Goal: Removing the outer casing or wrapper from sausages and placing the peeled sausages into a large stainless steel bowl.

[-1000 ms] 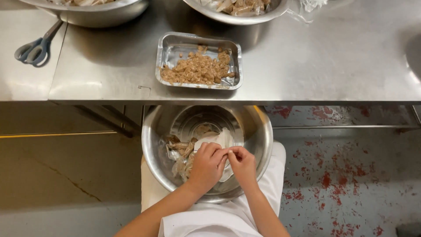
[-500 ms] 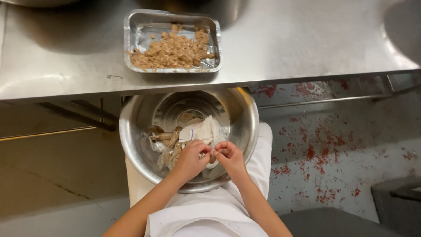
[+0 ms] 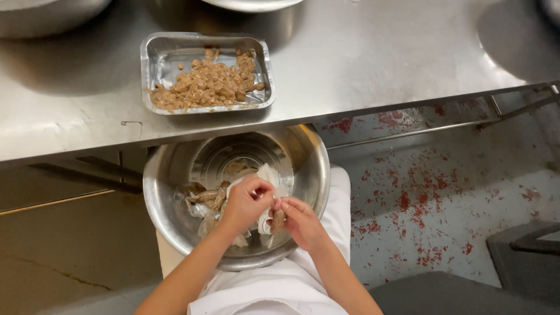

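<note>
A large steel bowl (image 3: 175, 198) rests on my lap, just under the table's edge. Inside it lie pale wrappers and brownish pieces (image 3: 207, 198). My left hand (image 3: 245, 204) is over the bowl, fingers pinched on a pale wrapper (image 3: 267, 175). Beside it, my right hand (image 3: 300, 221) holds a small brown piece (image 3: 278, 220) between fingers and thumb. The two hands touch at the fingertips. On the steel table (image 3: 361, 64) above the bowl sits a rectangular foil tray (image 3: 169, 58) with a heap of brown chunks (image 3: 210, 84).
Rims of other steel bowls (image 3: 46, 14) show along the table's far edge. The floor (image 3: 420, 192) to the right is grey with red speckles. A dark object (image 3: 525, 256) stands at the lower right. A concrete floor lies to the left.
The view has shifted right and down, so scissors and far bowls have left the frame. My hands have stayed together over the bowl, working at the same wrapper.
</note>
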